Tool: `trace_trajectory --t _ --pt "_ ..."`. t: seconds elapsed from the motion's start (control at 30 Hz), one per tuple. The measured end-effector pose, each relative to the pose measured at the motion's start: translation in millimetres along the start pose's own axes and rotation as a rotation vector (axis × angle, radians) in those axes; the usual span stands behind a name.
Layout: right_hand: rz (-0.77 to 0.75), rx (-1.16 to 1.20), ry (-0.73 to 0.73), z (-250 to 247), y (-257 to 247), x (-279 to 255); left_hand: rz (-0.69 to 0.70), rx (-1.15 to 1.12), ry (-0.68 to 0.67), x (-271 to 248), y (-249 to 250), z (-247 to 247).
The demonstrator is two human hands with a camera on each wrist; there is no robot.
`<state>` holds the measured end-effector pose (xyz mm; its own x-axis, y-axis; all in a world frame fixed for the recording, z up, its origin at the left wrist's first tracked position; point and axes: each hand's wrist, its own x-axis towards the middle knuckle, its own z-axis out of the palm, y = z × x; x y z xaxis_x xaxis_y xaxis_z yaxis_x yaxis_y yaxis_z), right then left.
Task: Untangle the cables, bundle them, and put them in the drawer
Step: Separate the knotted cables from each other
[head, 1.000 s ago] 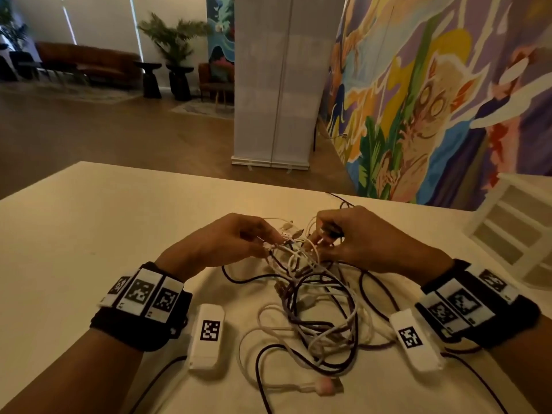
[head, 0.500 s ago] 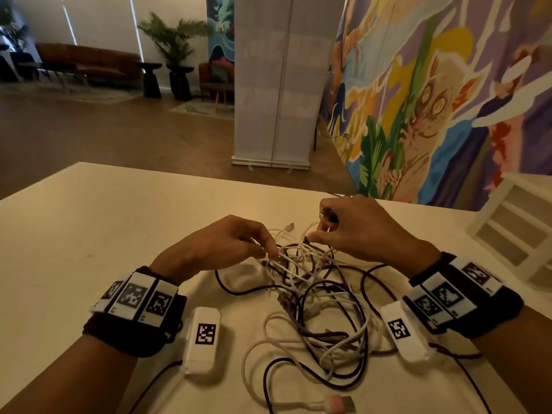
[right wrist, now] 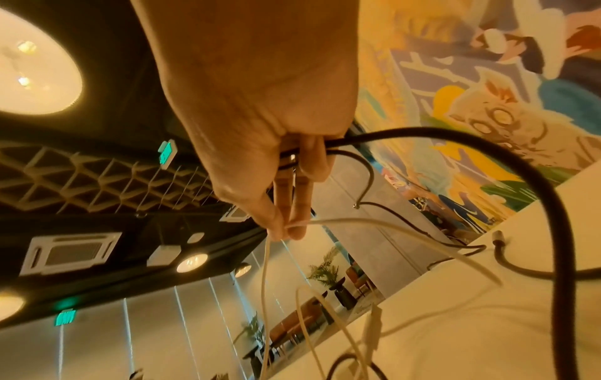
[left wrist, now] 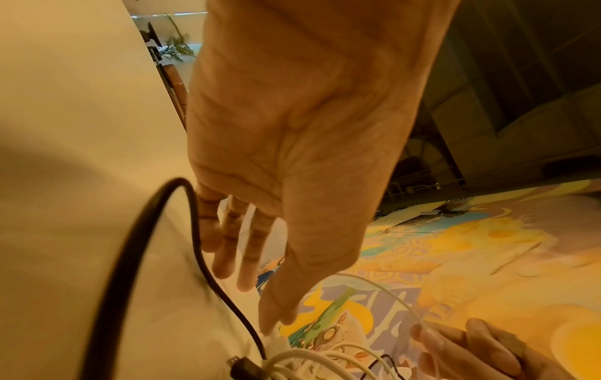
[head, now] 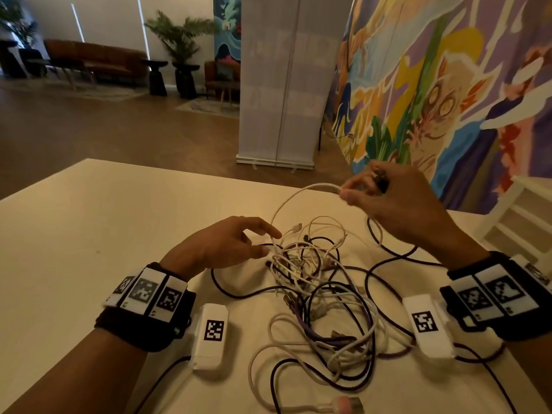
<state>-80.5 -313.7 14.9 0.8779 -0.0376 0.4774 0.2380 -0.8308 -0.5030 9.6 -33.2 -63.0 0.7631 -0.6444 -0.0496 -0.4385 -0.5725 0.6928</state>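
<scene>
A tangle of white, black and purple cables [head: 322,294] lies on the cream table [head: 89,234] between my hands. My right hand [head: 343,194] is raised above the far side of the tangle. Its thumb and forefinger pinch a white cable [head: 286,201] that arcs down into the pile, seen in the right wrist view as the white cable [right wrist: 357,221]. Its other fingers curl round a black cable [right wrist: 455,133]. My left hand [head: 267,242] sits low at the tangle's left edge with relaxed fingers [left wrist: 227,257]; its thumb tip touches the white strands [left wrist: 312,357].
A white drawer unit [head: 522,222] stands at the table's right edge. A pink-ended plug [head: 346,409] lies at the near edge. White tagged boxes [head: 213,333] sit by each wrist. A mural wall rises behind the table on the right.
My right hand has lifted up and to the right, drawing a loop of white cable out of the tangle. My left hand has loosened its pinch and stays at the pile's left edge.
</scene>
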Motion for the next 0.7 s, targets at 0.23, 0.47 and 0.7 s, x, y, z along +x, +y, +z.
trace_trajectory --t 0.23,0.47,0.7 --pt "0.109 0.109 0.270 -13.5 9.4 15.4 0.136 -0.148 0.264 -0.2 5.8 -2.0" --pt "0.156 -0.312 0.147 -0.9 24.2 14.4 0.324 -0.054 -0.085 -5.7 18.2 2.5" --pt "-0.193 -0.161 -0.344 38.8 -10.8 -11.0 0.267 -0.069 -0.092 -9.7 17.3 -3.0"
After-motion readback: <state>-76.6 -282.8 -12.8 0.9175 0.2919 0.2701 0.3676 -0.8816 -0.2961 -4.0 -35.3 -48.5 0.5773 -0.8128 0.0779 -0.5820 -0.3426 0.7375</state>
